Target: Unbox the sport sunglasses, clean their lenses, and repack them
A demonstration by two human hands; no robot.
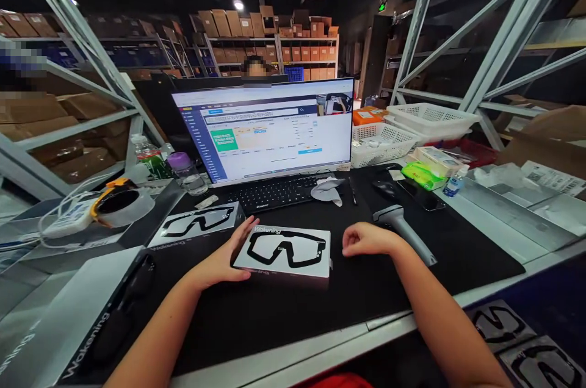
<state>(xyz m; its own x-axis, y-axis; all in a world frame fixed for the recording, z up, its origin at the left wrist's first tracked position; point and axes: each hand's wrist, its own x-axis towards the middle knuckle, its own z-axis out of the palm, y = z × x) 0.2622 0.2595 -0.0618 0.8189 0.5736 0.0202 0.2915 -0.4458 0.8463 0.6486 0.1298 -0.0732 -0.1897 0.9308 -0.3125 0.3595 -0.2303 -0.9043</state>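
Note:
A white box [286, 252] printed with black wraparound goggles and the word "Wakening" lies in front of me on the black desk mat. My left hand [224, 263] grips its left end, thumb along the near side and fingers behind. Just off the box's right end is my right hand [368, 240], its fingers curled closed; no object shows in it. Beside my right forearm rests a grey handheld barcode scanner [405, 230]. Another goggles box [196, 223] lies behind my left hand, near the keyboard [274, 193].
A lit monitor [270, 132] stands behind the keyboard. White baskets [384, 143], a green packet [423, 176] and a phone [422, 194] are on the right. Larger Wakening boxes [86, 308] and a tape roll [121, 202] occupy the left. More goggles boxes [501, 321] sit lower right.

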